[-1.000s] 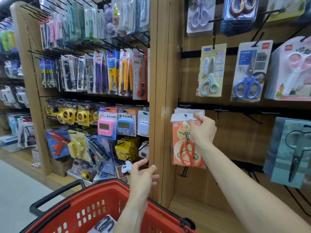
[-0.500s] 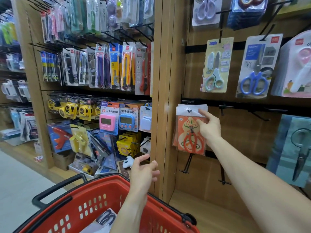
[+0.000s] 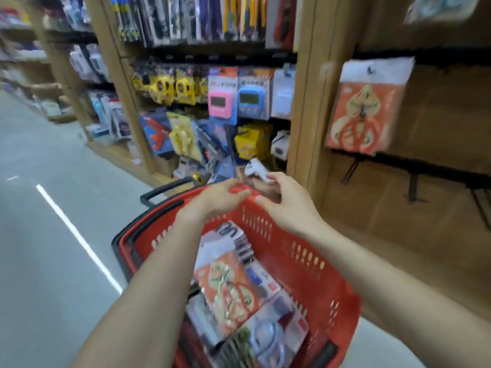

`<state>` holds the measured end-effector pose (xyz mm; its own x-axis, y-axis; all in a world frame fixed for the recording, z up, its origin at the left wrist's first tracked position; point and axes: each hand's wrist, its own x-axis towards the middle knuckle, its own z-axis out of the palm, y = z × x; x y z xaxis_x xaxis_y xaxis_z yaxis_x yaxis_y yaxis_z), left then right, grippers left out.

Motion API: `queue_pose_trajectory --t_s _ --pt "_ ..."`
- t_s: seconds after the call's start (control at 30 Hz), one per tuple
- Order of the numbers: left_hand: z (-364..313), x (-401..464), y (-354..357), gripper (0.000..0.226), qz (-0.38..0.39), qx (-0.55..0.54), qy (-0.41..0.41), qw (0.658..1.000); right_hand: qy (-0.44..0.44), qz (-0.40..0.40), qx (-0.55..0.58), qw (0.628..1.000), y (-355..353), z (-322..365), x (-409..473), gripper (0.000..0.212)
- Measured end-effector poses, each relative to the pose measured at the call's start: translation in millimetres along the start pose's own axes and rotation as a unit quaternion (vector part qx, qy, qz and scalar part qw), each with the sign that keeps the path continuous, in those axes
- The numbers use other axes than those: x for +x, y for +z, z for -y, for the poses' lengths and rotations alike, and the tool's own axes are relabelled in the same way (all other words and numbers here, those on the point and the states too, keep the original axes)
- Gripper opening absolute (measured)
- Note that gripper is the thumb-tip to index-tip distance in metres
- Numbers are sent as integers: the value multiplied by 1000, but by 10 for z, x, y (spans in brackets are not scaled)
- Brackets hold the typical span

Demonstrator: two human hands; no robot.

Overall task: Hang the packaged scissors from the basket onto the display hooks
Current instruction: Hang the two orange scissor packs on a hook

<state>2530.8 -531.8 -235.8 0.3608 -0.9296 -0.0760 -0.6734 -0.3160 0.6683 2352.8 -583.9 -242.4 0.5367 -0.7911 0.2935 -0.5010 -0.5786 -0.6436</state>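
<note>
Right hand (image 3: 288,205) has left the hung orange pack (image 3: 366,107); both my hands, left hand (image 3: 220,197) included, hover empty, fingers relaxed, over the basket (image 3: 305,261). More scissors packs (image 3: 228,290) remain inside.

One basket (image 3: 313,264), two hands (image 3: 220,197)

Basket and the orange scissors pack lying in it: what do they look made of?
The basket looks like moulded red plastic: smooth walls with rows of punched slots. The orange scissors pack looks like printed card under clear film, judging by glare streaks across it; blur leaves this uncertain.
</note>
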Motion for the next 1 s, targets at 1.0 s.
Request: queue_pose_trajectory --t_s 1.0 --pt "1188 -394 260 91 180 158 -240 941 228 337 -21 913 1663 -729 -422 56"
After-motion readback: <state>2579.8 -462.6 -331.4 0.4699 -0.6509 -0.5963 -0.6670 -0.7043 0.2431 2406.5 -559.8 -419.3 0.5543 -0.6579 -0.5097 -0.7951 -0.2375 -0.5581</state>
